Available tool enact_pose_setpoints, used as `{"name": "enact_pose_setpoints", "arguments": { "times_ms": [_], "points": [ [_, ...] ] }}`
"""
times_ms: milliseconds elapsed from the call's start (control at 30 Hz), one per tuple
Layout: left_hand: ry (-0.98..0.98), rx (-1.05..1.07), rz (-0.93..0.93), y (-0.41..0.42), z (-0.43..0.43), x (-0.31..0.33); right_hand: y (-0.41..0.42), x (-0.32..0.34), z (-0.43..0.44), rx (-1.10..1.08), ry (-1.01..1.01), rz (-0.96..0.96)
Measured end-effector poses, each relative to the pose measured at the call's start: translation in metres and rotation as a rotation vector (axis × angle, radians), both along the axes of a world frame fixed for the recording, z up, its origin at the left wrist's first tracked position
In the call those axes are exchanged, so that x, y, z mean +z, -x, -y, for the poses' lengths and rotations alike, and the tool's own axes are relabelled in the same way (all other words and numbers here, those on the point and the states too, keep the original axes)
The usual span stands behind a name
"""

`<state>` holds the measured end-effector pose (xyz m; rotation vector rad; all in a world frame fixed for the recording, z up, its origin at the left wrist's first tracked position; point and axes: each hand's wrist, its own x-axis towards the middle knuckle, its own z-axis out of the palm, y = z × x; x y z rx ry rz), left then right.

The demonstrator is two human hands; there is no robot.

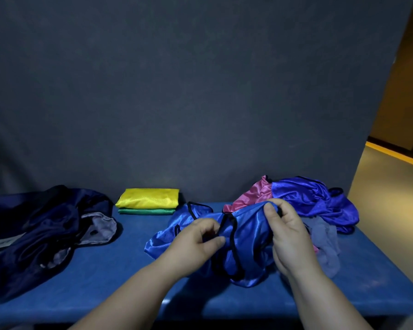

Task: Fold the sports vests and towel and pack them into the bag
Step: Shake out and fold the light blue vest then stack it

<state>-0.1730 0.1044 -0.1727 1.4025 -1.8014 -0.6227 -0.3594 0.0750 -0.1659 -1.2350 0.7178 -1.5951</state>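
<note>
A shiny blue sports vest (248, 229) with black trim lies bunched at the middle of the blue table (105, 282). My left hand (196, 244) pinches its fabric by the black edge. My right hand (289, 234) grips the top of the same vest. Behind it lies a heap with a pink vest (255, 194) and a purple-blue vest (320, 198). A pale thin cloth (324, 241) lies under my right hand's side. A folded yellow vest (148, 197) sits on a folded green one (146, 211). The dark navy bag (41, 229) lies open at the left.
A dark grey backdrop rises right behind the table. The table's front edge runs just below my forearms. To the right lies a floor with a yellow stripe (396, 153).
</note>
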Motion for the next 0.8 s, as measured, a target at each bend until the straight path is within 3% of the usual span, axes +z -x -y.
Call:
{"name": "enact_pose_setpoints", "arguments": {
  "times_ms": [67, 133, 467, 800],
  "points": [
    [-0.032, 0.004, -0.078, -0.003, 0.000, -0.002, 0.000, -0.002, 0.002, -0.044, -0.026, 0.013],
    [-0.032, 0.038, -0.037, -0.005, 0.001, -0.005, 0.001, -0.002, 0.005, -0.090, -0.052, 0.039],
    [0.152, 0.304, 0.506, -0.015, 0.001, 0.006, 0.006, 0.003, 0.008, -0.267, -0.069, 0.116],
    [0.265, 0.470, 0.575, -0.057, 0.017, 0.010, 0.015, 0.004, 0.016, -0.336, -0.097, 0.158]
  ]
}}
